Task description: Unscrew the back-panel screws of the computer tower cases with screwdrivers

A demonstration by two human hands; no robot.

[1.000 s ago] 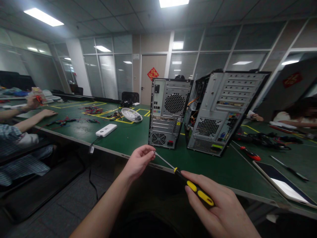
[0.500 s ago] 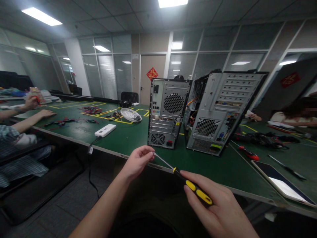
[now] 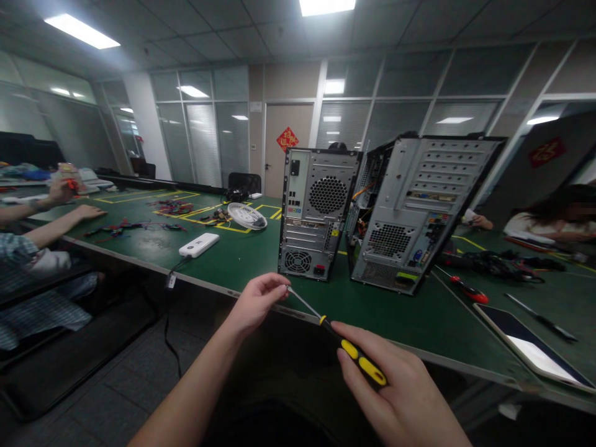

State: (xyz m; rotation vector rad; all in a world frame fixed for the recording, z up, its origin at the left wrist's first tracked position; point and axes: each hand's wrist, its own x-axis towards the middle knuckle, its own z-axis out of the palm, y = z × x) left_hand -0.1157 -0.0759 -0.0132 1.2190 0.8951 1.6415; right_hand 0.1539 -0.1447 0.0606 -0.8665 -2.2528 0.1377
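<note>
My right hand (image 3: 400, 397) grips the black-and-yellow handle of a screwdriver (image 3: 358, 360) in front of the table edge. Its metal shaft slants up to the left, where my left hand (image 3: 258, 301) pinches the tip between thumb and fingers. Just beyond the hands, two computer towers stand on the green table (image 3: 242, 261) with their backs toward me: a smaller tower (image 3: 316, 211) on the left and a larger tower (image 3: 419, 208) on the right, its side open and cables showing.
A white box (image 3: 199, 244) with a cable, a round white fan grille (image 3: 248, 216) and loose wires lie to the left. A red-handled screwdriver (image 3: 468, 290), a tablet (image 3: 531, 349) and cables lie to the right. Other people sit at both sides.
Both hands and the screwdriver have shifted slightly left and up. The grip on handle and tip is unchanged.
</note>
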